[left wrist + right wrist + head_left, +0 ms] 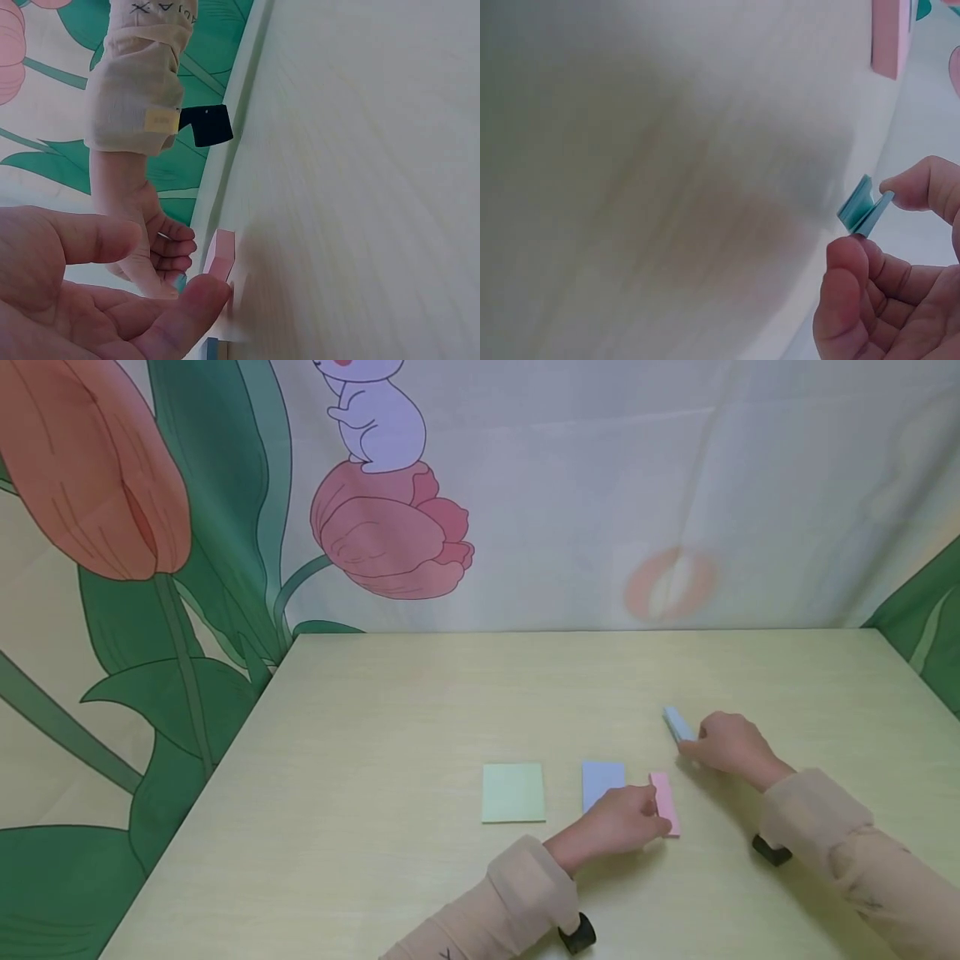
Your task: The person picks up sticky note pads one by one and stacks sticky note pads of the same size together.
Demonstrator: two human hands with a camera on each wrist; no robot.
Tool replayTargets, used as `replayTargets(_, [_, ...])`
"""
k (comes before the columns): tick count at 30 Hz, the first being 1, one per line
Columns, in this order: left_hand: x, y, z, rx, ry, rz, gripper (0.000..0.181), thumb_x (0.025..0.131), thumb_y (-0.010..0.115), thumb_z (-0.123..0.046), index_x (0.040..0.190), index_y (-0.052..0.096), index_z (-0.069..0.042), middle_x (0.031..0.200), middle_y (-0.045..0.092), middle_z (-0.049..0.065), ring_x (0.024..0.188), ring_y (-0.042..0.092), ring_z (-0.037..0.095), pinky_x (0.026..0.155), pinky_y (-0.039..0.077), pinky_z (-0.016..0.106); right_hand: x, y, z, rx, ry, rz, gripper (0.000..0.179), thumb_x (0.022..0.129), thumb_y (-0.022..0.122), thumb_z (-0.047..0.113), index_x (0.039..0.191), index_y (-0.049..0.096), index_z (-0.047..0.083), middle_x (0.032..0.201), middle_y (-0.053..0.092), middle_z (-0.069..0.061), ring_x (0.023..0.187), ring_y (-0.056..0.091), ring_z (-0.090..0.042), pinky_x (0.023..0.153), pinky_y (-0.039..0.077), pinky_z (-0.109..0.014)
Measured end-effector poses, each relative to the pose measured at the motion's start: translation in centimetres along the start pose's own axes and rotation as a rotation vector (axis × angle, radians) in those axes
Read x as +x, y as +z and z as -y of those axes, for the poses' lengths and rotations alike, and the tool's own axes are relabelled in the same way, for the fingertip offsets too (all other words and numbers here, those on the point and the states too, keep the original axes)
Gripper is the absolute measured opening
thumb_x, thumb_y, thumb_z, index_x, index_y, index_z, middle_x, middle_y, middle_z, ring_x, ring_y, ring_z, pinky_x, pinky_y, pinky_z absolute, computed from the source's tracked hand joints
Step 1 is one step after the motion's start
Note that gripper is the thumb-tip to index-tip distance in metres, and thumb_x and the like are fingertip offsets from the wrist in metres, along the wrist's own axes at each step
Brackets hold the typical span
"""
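My right hand (738, 747) pinches a light blue sticky note pad (678, 723) between thumb and fingers, at the right of the table. In the right wrist view this blue pad (861, 210) shows two thin leaves spread in a V. The left hand (618, 818) is beside a narrow pink sticky note pad (665, 804), a fingertip right at its near end. In the left wrist view the thumb stands apart from the pink pad (220, 251). A blue-violet pad (602, 781) lies partly hidden behind the left hand.
A square pale green sticky note pad (513, 793) lies left of the blue-violet one. All are on a pale wooden table (360, 718). A cloth printed with flowers and a white animal (382, 427) hangs behind the table's far edge. Each wrist wears a black device.
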State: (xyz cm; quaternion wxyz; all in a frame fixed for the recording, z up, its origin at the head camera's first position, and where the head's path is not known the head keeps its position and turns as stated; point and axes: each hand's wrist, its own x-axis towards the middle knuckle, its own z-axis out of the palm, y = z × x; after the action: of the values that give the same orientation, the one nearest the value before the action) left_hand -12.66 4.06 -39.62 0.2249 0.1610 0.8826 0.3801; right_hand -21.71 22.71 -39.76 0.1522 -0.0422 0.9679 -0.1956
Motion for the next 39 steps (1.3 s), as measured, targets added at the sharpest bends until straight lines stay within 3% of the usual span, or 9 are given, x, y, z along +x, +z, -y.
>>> replayTargets(9, [0.1, 0.0, 0.2, 0.001, 0.003, 0.005, 0.018, 0.084, 0.054, -0.022, 0.073, 0.045, -0.012, 0.057, 0.042, -0.003, 0.044, 0.041, 0.009, 0.043, 0.031, 0.021, -1.2, 0.0, 0.3, 0.019, -0.003, 0.004, 0.032, 0.08, 0.057, 0.034, 0.069, 0.055, 0.004, 0.059, 0.049, -0.002, 0.054, 0.043, -0.013, 0.049, 0.036, -0.024])
replayTargets(13, [0.2, -0.1, 0.2, 0.022, -0.014, 0.014, 0.015, 0.084, 0.055, -0.025, 0.091, 0.054, -0.011, 0.085, 0.062, -0.001, 0.067, 0.053, 0.007, 0.06, 0.043, 0.021, -2.1, -0.2, 1.0, 0.008, -0.021, -0.001, 0.031, 0.08, 0.058, 0.032, 0.07, 0.056, 0.003, 0.06, 0.051, -0.003, 0.054, 0.045, -0.013, 0.049, 0.036, -0.024])
replayTargets(15, [0.2, -0.1, 0.3, 0.029, -0.021, 0.022, 0.024, 0.084, 0.055, -0.027, 0.103, 0.055, -0.011, 0.105, 0.062, 0.001, 0.084, 0.056, 0.007, 0.071, 0.045, 0.022, -2.7, -0.2, 1.3, 0.001, -0.034, -0.006, 0.03, 0.079, 0.057, 0.031, 0.071, 0.056, 0.003, 0.06, 0.052, -0.003, 0.053, 0.046, -0.013, 0.048, 0.037, -0.025])
replayTargets(19, [0.1, -0.1, 0.4, 0.031, -0.01, 0.026, 0.019, 0.085, 0.054, -0.028, 0.098, 0.054, -0.013, 0.113, 0.06, 0.003, 0.092, 0.055, 0.008, 0.075, 0.045, 0.023, -3.4, 0.1, 1.7, -0.014, -0.053, -0.024, 0.029, 0.077, 0.058, 0.031, 0.07, 0.057, 0.003, 0.06, 0.051, -0.003, 0.053, 0.044, -0.013, 0.048, 0.035, -0.024])
replayTargets(22, [0.1, -0.2, 0.4, 0.027, 0.003, 0.025, 0.014, 0.085, 0.053, -0.027, 0.091, 0.053, -0.014, 0.113, 0.06, 0.003, 0.087, 0.055, 0.007, 0.073, 0.044, 0.022, -3.8, 0.4, 1.9, -0.016, -0.05, -0.02, 0.029, 0.077, 0.059, 0.031, 0.068, 0.057, 0.004, 0.058, 0.047, -0.001, 0.053, 0.042, -0.013, 0.048, 0.033, -0.024])
replayTargets(28, [0.1, -0.2, 0.5, 0.005, 0.009, 0.026, 0.02, 0.086, 0.053, -0.027, 0.099, 0.054, -0.013, 0.117, 0.059, 0.003, 0.078, 0.053, 0.006, 0.07, 0.043, 0.021, -4.9, 1.1, 2.4, -0.018, -0.07, -0.024, 0.029, 0.075, 0.061, 0.031, 0.066, 0.055, 0.004, 0.057, 0.045, 0.0, 0.053, 0.039, -0.012, 0.048, 0.032, -0.024])
replayTargets(31, [0.0, -0.2, 0.6, -0.012, 0.019, 0.03, 0.014, 0.086, 0.052, -0.026, 0.09, 0.052, -0.012, 0.108, 0.062, 0.003, 0.059, 0.046, 0.008, 0.06, 0.039, 0.02, -5.3, 1.5, 2.6, -0.021, -0.079, -0.032, 0.031, 0.075, 0.062, 0.033, 0.063, 0.054, 0.005, 0.056, 0.044, 0.001, 0.053, 0.039, -0.012, 0.048, 0.031, -0.024])
replayTargets(35, [-0.1, -0.1, 0.6, -0.032, 0.023, 0.033, 0.014, 0.087, 0.051, -0.026, 0.081, 0.047, -0.013, 0.095, 0.061, 0.002, 0.047, 0.036, 0.009, 0.051, 0.034, 0.02, -5.8, 1.8, 2.8, -0.004, -0.075, -0.023, 0.034, 0.075, 0.062, 0.036, 0.062, 0.053, 0.006, 0.054, 0.041, 0.001, 0.051, 0.037, -0.012, 0.047, 0.03, -0.023])
replayTargets(39, [-0.1, -0.1, 0.7, -0.052, 0.02, 0.034, 0.016, 0.087, 0.05, -0.025, 0.095, 0.055, -0.012, 0.099, 0.06, 0.0, 0.044, 0.035, 0.009, 0.047, 0.033, 0.02, -6.3, 2.0, 3.0, -0.01, -0.08, -0.009, 0.032, 0.075, 0.061, 0.034, 0.063, 0.053, 0.005, 0.055, 0.043, 0.001, 0.051, 0.038, -0.012, 0.046, 0.031, -0.023])
